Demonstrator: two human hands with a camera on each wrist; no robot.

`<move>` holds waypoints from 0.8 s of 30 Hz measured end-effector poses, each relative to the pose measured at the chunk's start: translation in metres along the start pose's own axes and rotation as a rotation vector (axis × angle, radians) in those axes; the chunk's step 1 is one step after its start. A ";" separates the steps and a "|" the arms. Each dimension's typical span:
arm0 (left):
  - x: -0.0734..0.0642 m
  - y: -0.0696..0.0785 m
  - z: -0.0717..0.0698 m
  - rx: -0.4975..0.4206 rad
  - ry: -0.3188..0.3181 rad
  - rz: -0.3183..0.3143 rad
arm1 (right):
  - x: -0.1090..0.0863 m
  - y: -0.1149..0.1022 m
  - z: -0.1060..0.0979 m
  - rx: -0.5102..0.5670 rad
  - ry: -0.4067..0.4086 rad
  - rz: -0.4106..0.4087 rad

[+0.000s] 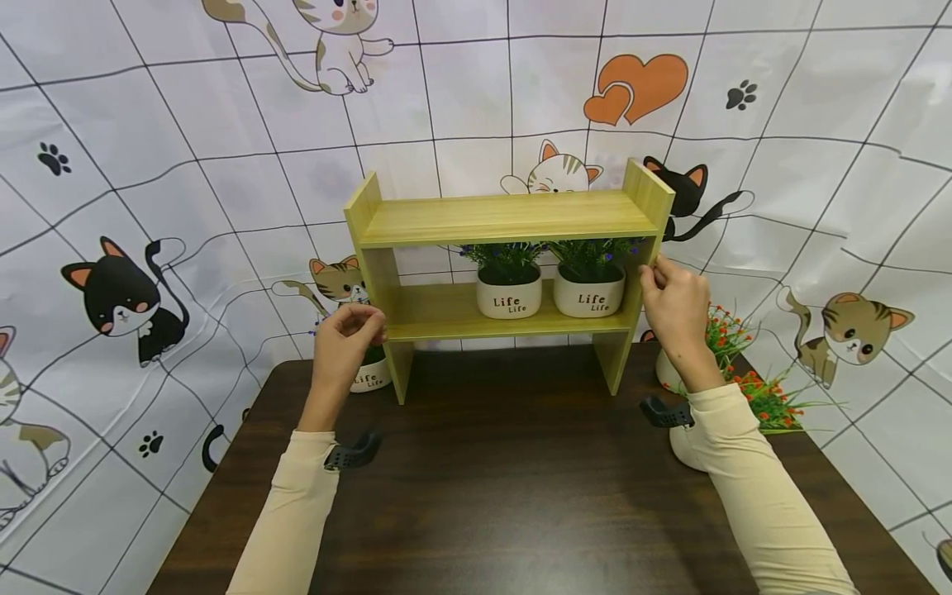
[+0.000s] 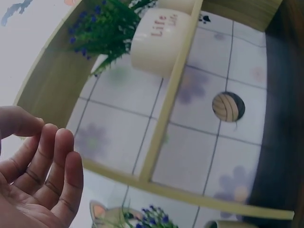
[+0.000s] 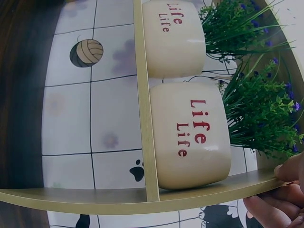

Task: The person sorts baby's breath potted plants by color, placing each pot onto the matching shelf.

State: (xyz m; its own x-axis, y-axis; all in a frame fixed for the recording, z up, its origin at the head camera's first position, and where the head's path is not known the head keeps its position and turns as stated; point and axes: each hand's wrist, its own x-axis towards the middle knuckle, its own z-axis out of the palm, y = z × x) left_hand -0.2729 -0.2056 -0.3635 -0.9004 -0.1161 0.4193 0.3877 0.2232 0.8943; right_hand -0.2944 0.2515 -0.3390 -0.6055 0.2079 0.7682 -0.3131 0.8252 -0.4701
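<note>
A pale wooden two-tier shelf (image 1: 513,219) stands at the back of the dark table. My right hand (image 1: 675,302) pinches the front edge of its right side panel (image 3: 213,194), thumb inside and fingers outside. Near the left side panel (image 1: 387,289) is my left hand (image 1: 345,343), its fingers loosely bent and nothing visible in its grasp; whether it touches the panel I cannot tell. On the lower board sit two white "Life" pots with purple-flowered plants, the left pot (image 1: 509,296) and the right pot (image 1: 589,293), side by side toward the right.
Left of the shelf, partly behind my left hand, is another white pot (image 1: 372,376). Beyond my right forearm are two pots of orange-red flowers (image 1: 769,401), partly hidden. A cat-printed sheet (image 1: 461,91) hangs behind the dark table (image 1: 506,487).
</note>
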 end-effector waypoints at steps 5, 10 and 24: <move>-0.004 -0.009 -0.013 -0.010 0.022 -0.022 | 0.000 -0.001 0.000 0.001 0.006 -0.008; -0.004 -0.024 -0.026 -0.009 0.046 -0.046 | 0.000 -0.001 0.000 0.005 0.020 -0.019; 0.002 -0.073 -0.051 -0.046 0.138 -0.155 | -0.001 0.001 0.002 0.003 0.031 -0.033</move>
State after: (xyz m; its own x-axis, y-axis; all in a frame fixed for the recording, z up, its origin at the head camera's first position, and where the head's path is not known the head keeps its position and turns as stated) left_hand -0.2933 -0.2712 -0.4199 -0.9158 -0.2776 0.2903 0.2577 0.1483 0.9548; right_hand -0.2961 0.2515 -0.3410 -0.5720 0.1965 0.7964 -0.3349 0.8303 -0.4454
